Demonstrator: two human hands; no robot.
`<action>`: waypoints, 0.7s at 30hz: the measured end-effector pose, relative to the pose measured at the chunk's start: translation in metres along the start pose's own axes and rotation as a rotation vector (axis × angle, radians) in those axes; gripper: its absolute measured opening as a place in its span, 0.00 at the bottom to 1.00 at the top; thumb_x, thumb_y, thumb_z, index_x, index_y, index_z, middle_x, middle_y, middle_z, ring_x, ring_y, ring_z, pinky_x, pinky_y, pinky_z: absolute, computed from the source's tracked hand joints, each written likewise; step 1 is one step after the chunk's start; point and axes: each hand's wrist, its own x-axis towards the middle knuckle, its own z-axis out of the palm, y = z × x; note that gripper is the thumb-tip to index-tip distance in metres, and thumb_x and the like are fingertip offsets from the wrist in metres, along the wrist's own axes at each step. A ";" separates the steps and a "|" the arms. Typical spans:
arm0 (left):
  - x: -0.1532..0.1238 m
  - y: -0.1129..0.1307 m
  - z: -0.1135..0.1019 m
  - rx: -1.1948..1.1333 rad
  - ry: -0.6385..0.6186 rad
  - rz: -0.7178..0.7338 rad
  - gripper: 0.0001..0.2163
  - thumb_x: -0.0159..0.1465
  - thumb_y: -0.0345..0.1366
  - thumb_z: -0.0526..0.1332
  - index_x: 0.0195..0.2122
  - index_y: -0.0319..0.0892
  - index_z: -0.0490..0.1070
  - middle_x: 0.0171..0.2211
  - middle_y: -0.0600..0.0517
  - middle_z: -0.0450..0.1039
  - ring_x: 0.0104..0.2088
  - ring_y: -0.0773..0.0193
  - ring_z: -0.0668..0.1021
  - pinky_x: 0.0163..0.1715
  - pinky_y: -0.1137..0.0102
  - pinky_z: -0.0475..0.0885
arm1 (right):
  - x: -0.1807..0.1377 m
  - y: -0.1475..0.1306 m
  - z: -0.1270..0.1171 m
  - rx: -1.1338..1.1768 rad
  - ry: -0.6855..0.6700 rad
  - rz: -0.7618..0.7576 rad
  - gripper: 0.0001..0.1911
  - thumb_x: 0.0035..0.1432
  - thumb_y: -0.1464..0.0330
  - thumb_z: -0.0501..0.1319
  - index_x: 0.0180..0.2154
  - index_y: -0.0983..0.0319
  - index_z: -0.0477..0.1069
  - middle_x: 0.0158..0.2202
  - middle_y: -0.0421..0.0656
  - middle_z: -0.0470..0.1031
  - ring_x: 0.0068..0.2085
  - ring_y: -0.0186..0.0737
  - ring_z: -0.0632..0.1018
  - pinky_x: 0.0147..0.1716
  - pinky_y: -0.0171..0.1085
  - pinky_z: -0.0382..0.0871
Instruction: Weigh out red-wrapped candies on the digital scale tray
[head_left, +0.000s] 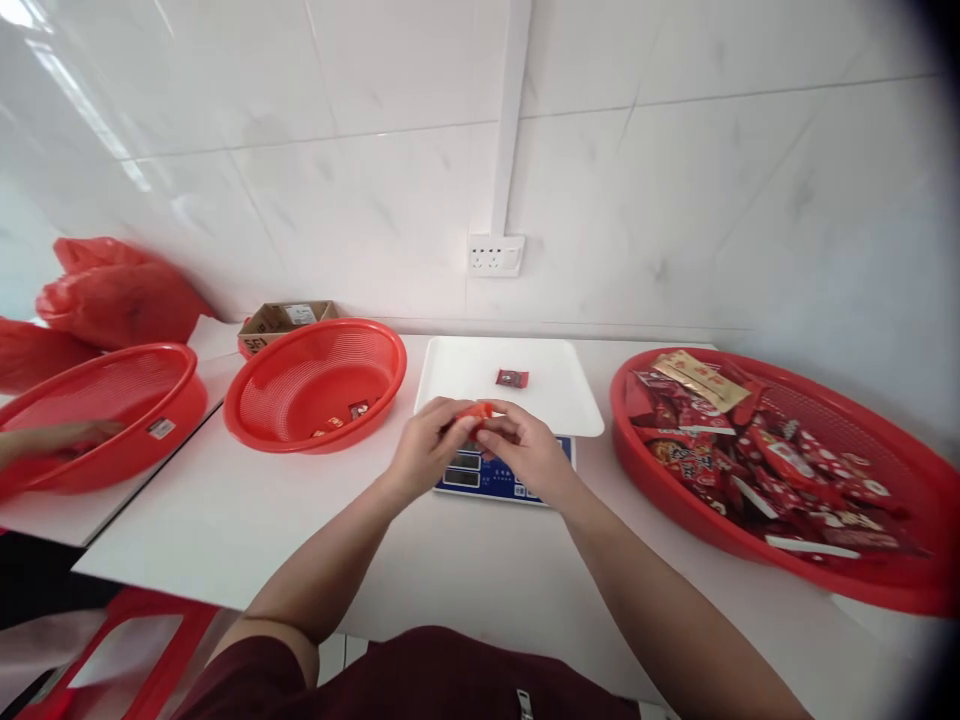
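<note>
Centre of frame: my left hand (427, 445) and right hand (531, 445) come together in front of the white tray (450, 375), thumbs and fingers of both closed on one small orange packet (476, 411). It sits right at the fingertips, long axis seemingly left to right, though too covered to be sure. A dark red packet (512, 378) lies on the tray, apart from my fingers, just above and a little right of the held one in the frame, long side running across; right hand looks nearer to it. Hard to make out: most of the orange packet and any print on it, under my fingers; part of the scale's blue panel (491, 480), behind my hands. Right basket (686, 525), packets inside, fades into the dark frame edge; far left, a co-worker's hand (86, 434), blurred, reaches into another basket (184, 408) cut off by the frame
</note>
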 end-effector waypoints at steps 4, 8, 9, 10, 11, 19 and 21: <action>0.013 -0.022 -0.053 0.411 0.277 -0.054 0.13 0.65 0.39 0.50 0.44 0.42 0.71 0.41 0.46 0.72 0.44 0.58 0.73 0.45 0.65 0.68 | -0.010 0.001 -0.009 -0.066 0.032 -0.026 0.22 0.56 0.64 0.57 0.53 0.57 0.62 0.43 0.45 0.75 0.35 0.36 0.75 0.35 0.39 0.73; 0.023 -0.052 -0.093 0.811 0.211 -0.306 0.18 0.63 0.43 0.52 0.49 0.38 0.67 0.50 0.36 0.66 0.51 0.41 0.68 0.45 0.47 0.65 | -0.024 0.004 -0.023 -0.184 0.062 -0.028 0.19 0.57 0.63 0.56 0.51 0.56 0.64 0.44 0.44 0.74 0.35 0.36 0.75 0.37 0.40 0.72; 0.026 -0.055 -0.092 0.838 0.163 -0.313 0.19 0.62 0.44 0.54 0.49 0.38 0.68 0.52 0.35 0.64 0.53 0.37 0.66 0.46 0.43 0.62 | -0.028 0.005 -0.026 -0.194 0.068 -0.019 0.18 0.57 0.63 0.56 0.51 0.57 0.65 0.44 0.45 0.74 0.36 0.36 0.75 0.36 0.40 0.72; 0.030 -0.057 -0.085 0.829 0.106 -0.279 0.19 0.62 0.43 0.55 0.49 0.37 0.68 0.54 0.34 0.63 0.56 0.36 0.63 0.48 0.41 0.60 | -0.030 0.005 -0.029 -0.198 0.075 -0.012 0.18 0.57 0.63 0.56 0.50 0.57 0.65 0.44 0.45 0.74 0.36 0.37 0.75 0.36 0.40 0.72; 0.034 -0.056 -0.073 0.799 0.050 -0.222 0.19 0.62 0.43 0.54 0.49 0.37 0.68 0.55 0.35 0.62 0.57 0.37 0.61 0.51 0.42 0.58 | -0.033 0.005 -0.032 -0.201 0.082 -0.010 0.18 0.57 0.63 0.56 0.50 0.58 0.66 0.43 0.45 0.74 0.36 0.37 0.75 0.35 0.40 0.72; 0.101 -0.041 0.062 0.574 -0.470 0.181 0.21 0.60 0.25 0.51 0.54 0.42 0.63 0.55 0.47 0.65 0.57 0.58 0.65 0.55 0.63 0.62 | -0.064 -0.012 -0.051 -0.399 0.117 -0.018 0.15 0.58 0.65 0.55 0.46 0.58 0.69 0.42 0.45 0.76 0.37 0.38 0.76 0.35 0.38 0.71; 0.113 -0.041 0.073 0.571 -0.489 0.190 0.20 0.58 0.24 0.51 0.50 0.42 0.66 0.47 0.47 0.71 0.50 0.58 0.71 0.50 0.65 0.66 | -0.076 -0.018 -0.061 -0.461 0.162 -0.011 0.15 0.58 0.65 0.54 0.46 0.58 0.70 0.41 0.45 0.77 0.37 0.39 0.77 0.35 0.38 0.72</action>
